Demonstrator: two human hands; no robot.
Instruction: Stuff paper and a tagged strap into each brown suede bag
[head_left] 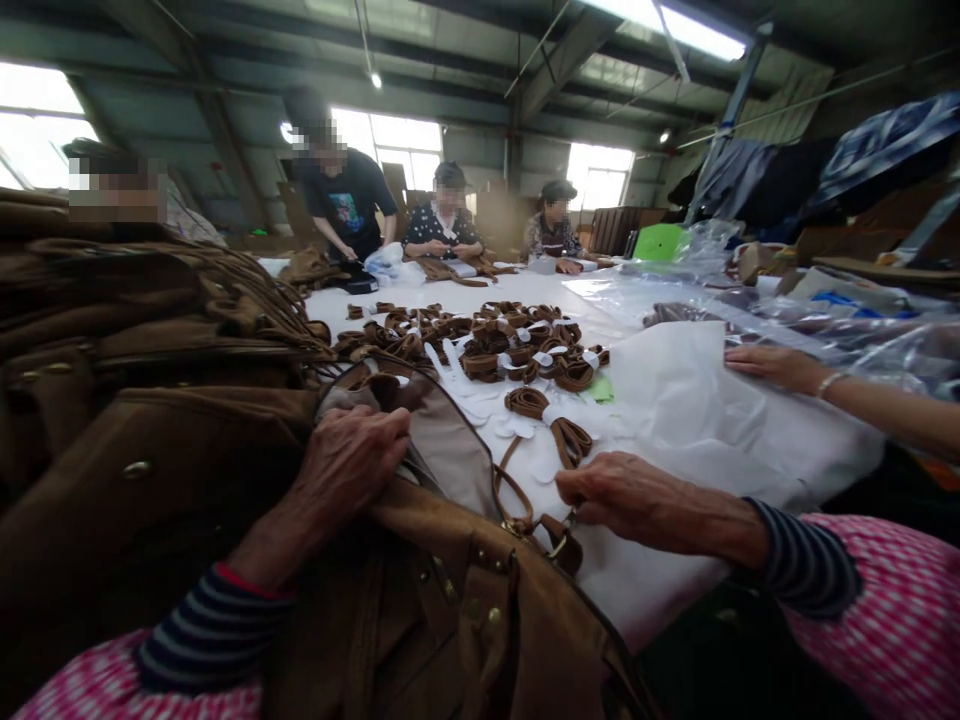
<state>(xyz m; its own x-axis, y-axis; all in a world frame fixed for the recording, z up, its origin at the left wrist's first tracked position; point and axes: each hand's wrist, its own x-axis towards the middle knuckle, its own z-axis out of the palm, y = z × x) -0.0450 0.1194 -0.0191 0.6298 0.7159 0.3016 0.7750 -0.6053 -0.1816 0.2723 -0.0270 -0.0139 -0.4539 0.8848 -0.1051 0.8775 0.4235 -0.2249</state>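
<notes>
A brown bag [442,530] with brass rivets and a pale lining [439,430] lies unzipped in front of me. My left hand [356,450] is closed on the edge of its opening, with the fingertips hidden inside. Just past the bag's right end, my right hand [622,490] is closed with thumb and fingers pressed together. What it pinches is hidden. Close under it are a metal buckle [557,545] and a thin brown strap loop [514,490]. A coiled brown strap [570,440] with a white band lies just beyond that hand.
Several brown bags [150,330] are heaped at left. Bundled straps [517,340] and white paper tags [469,400] cover the table's middle. A co-worker's hand [780,368] rests on a white sheet [675,400] at right. Clear plastic [885,350] lies beyond; several people are across the table.
</notes>
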